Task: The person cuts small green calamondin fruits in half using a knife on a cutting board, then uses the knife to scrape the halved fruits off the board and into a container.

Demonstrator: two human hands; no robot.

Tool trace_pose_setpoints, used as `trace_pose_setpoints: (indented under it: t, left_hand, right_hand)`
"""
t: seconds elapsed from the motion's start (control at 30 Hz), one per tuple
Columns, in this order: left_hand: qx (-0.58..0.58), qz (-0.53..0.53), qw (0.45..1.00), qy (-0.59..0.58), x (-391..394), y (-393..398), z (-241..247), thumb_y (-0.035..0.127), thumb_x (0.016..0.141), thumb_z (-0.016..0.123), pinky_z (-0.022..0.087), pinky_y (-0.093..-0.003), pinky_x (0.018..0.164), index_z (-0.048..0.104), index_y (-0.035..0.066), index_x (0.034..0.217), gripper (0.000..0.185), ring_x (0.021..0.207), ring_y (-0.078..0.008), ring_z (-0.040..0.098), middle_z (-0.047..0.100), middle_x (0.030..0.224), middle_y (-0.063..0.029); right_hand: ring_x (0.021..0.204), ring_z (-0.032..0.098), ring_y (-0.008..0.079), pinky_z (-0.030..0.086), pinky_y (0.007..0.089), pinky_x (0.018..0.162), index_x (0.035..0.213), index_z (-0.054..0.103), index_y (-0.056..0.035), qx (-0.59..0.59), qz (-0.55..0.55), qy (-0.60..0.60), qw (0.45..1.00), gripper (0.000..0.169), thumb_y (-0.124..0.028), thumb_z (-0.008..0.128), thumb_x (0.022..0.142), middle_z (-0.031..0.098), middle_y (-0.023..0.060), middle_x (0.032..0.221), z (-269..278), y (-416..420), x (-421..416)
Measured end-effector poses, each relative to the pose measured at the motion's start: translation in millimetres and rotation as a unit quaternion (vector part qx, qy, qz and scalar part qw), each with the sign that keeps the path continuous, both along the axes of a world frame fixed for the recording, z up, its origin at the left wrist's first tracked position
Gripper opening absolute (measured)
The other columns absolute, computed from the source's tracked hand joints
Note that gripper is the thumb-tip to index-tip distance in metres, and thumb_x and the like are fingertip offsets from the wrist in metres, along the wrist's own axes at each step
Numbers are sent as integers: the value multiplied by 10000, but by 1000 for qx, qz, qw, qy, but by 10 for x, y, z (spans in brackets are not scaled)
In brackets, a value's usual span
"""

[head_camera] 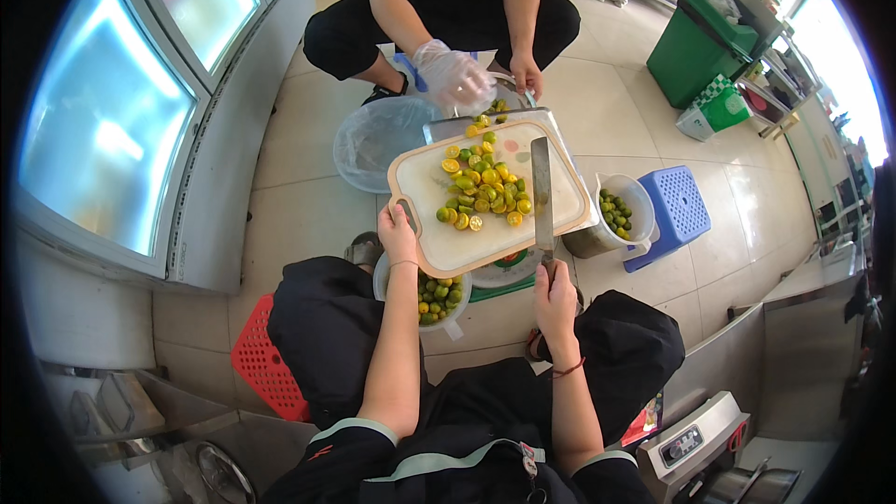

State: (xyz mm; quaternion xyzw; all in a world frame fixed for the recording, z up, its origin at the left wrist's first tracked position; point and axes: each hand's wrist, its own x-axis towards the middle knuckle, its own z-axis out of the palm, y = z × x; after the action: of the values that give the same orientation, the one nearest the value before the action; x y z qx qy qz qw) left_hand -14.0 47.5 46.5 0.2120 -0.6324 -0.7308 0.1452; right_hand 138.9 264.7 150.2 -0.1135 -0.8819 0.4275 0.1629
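Observation:
My left hand point(397, 238) grips the handle end of a cream cutting board point(448, 246) with a tan rim, its fingers partly hidden by the board. Halved small green-and-orange citrus fruits point(488, 185) lie heaped on it. In my right hand point(555, 294) is the handle of a long-bladed knife point(542, 189), the blade over the board's right side. Beyond the board's far edge, more halves lie on a metal tray point(441, 129). Whole citrus fruits point(437, 299) fill a plastic container under the board's near left side.
Opposite squats a person whose gloved hand point(458, 77) is above a bowl. A lined plastic tub point(385, 136) stands left; a pitcher of whole fruits point(616, 213) and a blue stool point(675, 203) stand right. A red stool point(269, 360) is near my left knee, glass-door refrigerators point(238, 154) farther left.

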Motion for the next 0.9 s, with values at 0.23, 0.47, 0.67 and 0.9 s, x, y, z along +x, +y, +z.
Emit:
trace_pose_setpoints:
  t: [0.23, 0.47, 0.67, 0.9]
  left_hand:
    - [-60, 14, 998, 0, -239, 2, -118, 223, 900, 512, 429, -298, 664, 552, -28, 1017, 280, 685, -143, 505, 557, 782, -47]
    - [-98, 15, 995, 7, -557, -89, -204, 207, 898, 501, 445, -342, 755, 547, -36, 1032, 282, 827, -235, 574, 606, 921, -129]
    - [-108, -5, 994, -5, -638, 53, -8, 206, 898, 505, 446, -357, 775, 549, -32, 1038, 280, 864, -262, 585, 608, 968, -148]
    - [-124, 14, 992, 4, -792, 81, 79, 197, 893, 525, 452, -343, 755, 557, -28, 1021, 261, 832, -249, 591, 617, 936, -144]
  right_hand:
    - [649, 562, 388, 426, 412, 568, 969, 498, 17, -1, 2, -4, 1000, 212, -182, 507, 898, 556, 218, 695, 14, -3, -1]
    - [643, 557, 390, 425, 417, 573, 970, 497, 19, -19, -1, -6, 1000, 215, -184, 504, 898, 551, 217, 686, -23, -5, -23]
    - [537, 530, 249, 414, 343, 527, 896, 494, 16, 3, -11, 5, 1000, 204, -187, 491, 912, 527, 126, 607, -101, 48, -22]
    - [635, 544, 389, 418, 421, 568, 941, 492, 19, -17, -4, -24, 1000, 213, -190, 503, 898, 533, 208, 675, -72, 45, -18]
